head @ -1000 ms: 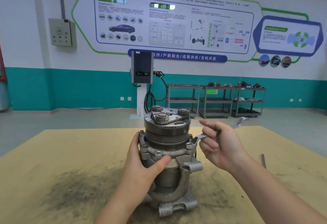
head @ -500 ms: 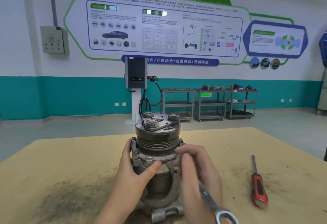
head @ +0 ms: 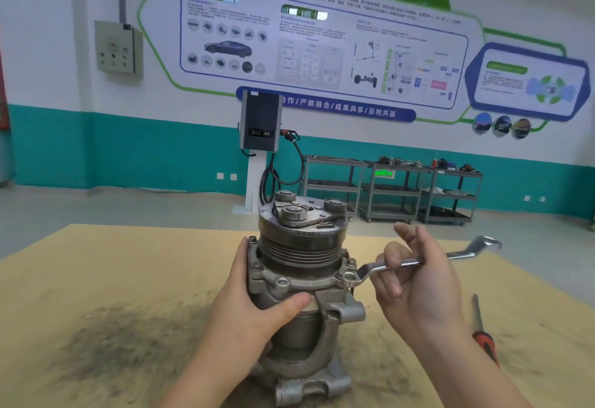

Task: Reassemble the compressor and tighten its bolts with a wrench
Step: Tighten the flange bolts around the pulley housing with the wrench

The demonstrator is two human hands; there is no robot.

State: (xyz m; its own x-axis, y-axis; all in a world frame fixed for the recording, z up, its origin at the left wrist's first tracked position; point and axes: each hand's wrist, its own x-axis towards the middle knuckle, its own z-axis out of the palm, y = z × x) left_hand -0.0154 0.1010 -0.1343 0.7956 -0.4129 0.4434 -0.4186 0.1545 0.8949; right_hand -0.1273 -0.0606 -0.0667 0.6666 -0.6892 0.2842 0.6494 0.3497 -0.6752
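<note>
— Compressor, the grey cast-metal cylinder with a grooved pulley on top [head: 301, 278]: where does it sit?

— Upright at the lower centre of the frame, on the tan, dust-smudged worktable [head: 112, 278].

— And the left hand [head: 254, 307]?

— It wraps the housing from the left, thumb pressed across the front just under the flange, fingers curled round the far side.

— The right hand [head: 415, 282]?

— Right of centre, it pinches the shank of a shiny steel double-ended wrench [head: 415, 261] between thumb and curled fingers; the index finger points up, free of the tool.

— Where do the wrench's ends lie?

— The near end sits on a small bolt head at the flange's right edge [head: 349, 276]. The far end sticks out toward the right of the frame, in the air.

— Anything else on the table?

— A screwdriver with a red and black handle [head: 483, 336] lies at lower right, partly behind the right forearm, well apart from the compressor.

— Behind?

— Grey metal shelving carts [head: 392, 188] against the teal-and-white wall, centre right.
</note>
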